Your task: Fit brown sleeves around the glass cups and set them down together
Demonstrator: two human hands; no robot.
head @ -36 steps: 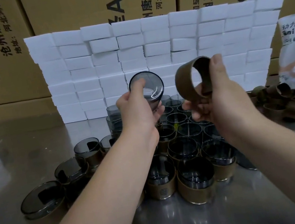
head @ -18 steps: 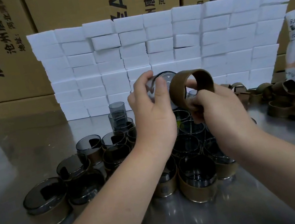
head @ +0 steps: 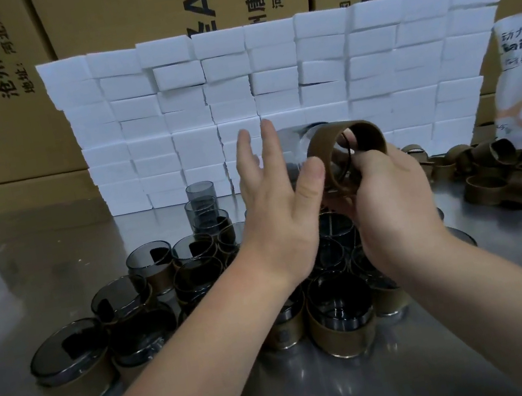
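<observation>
Fingers (head: 269, 141) of L hand (head: 281, 201) were straight, spread; palm faced cup (head: 292, 144), prob. to push it into sleeve (head: 319, 150). R hand (head: 392, 203) gripped sleeve, mid-air above table (head: 38, 256).

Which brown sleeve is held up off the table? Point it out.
The brown ring-shaped sleeve gripped by the right hand; the other loose sleeves lie piled on the metal table at right.

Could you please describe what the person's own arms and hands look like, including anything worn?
Both arms are bare as far as the picture shows: no sleeve covers the left forearm or right forearm. The left hand and right hand are ungloved, with no visible ring, watch or wristband.
</observation>
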